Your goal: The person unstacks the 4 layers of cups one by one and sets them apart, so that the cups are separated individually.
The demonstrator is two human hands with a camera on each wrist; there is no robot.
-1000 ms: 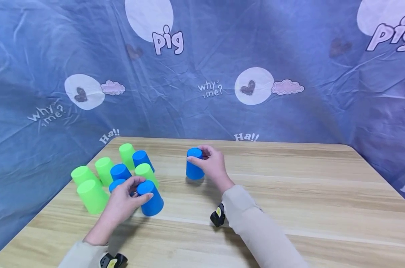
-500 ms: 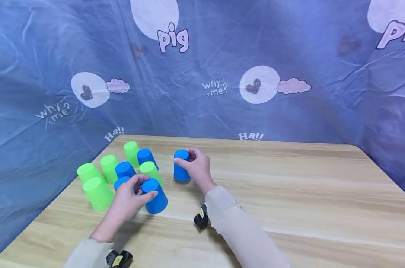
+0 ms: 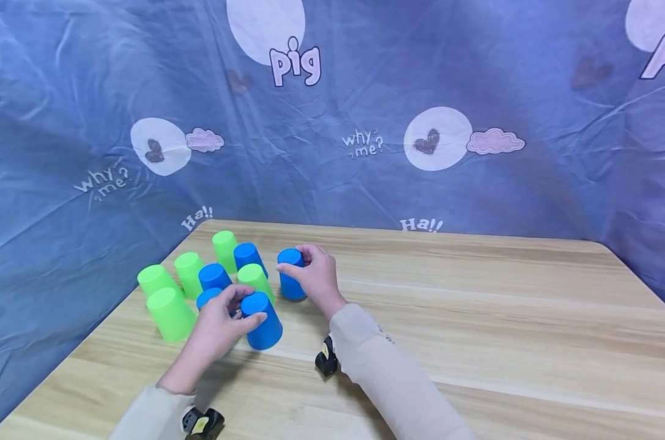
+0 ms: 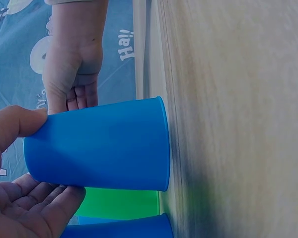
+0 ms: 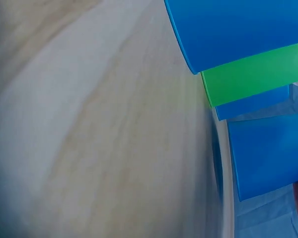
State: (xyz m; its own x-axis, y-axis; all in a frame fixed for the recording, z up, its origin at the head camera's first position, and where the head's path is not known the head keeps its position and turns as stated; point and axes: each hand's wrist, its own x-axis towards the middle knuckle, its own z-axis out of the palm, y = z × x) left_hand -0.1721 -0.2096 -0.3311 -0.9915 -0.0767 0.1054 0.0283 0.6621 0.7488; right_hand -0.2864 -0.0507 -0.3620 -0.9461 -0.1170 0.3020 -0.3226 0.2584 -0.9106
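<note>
My left hand (image 3: 217, 330) holds an upside-down blue cup (image 3: 266, 330) at the front right of a cup group, thumb on one side and fingers on the other. In the left wrist view, this blue cup (image 4: 99, 144) has its wide rim right at the tabletop. My right hand (image 3: 320, 280) grips another upside-down blue cup (image 3: 291, 284) near its top, just right of the group. At the right wrist view's right edge, that blue cup (image 5: 268, 158) shows with a bit of finger. Beside it stands a green cup (image 3: 253, 280), mouth down.
Several more upside-down cups stand on the left of the wooden table (image 3: 475, 330), among them a front green cup (image 3: 173, 315), a back green cup (image 3: 225, 250) and a blue cup (image 3: 249, 258). Behind the table hangs a blue printed cloth (image 3: 332, 183).
My right hand has brought its blue cup leftward, close to the group. The left hand keeps its hold on the front blue cup. The head view has swung slightly left.
</note>
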